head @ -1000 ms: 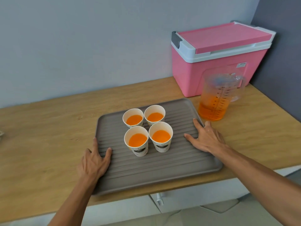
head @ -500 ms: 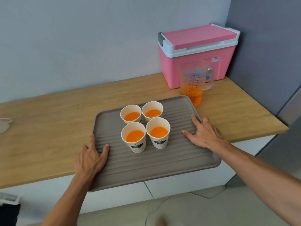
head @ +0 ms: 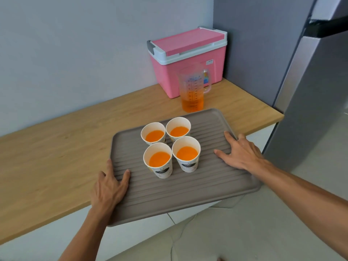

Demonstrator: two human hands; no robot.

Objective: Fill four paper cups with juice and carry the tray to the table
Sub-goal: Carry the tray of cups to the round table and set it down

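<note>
All four paper cups [head: 170, 148] hold orange juice and stand in a tight two-by-two cluster, the sides close or touching, on the ribbed grey tray [head: 188, 194], toward its far half. So the filling looks done, and the step in hand is the carry.

The tray overhangs the front edge of the wooden desk [head: 56, 157], its near right corner well out over the floor; whether its far edge rests on the desk or is lifted clear cannot be told. The left hand [head: 109, 189] clasps the tray's left rim, thumb laid on the ribbed surface and the other fingers over or under the edge. The right hand [head: 242, 153] grips the right rim the same way, thumb and forefinger spread flat on top, the remaining fingers hidden beyond the rim.

Behind the tray, toward the desk's far right corner, the clear measuring jug [head: 194, 89] stands with a little juice left in its bottom, just in front of the pink cooler box [head: 188, 59].

The next move calls for keeping the tray level while drawing it off the desk, since the cups are filled fairly high and are light enough to slide or tip. The destination table is not in view.
</note>
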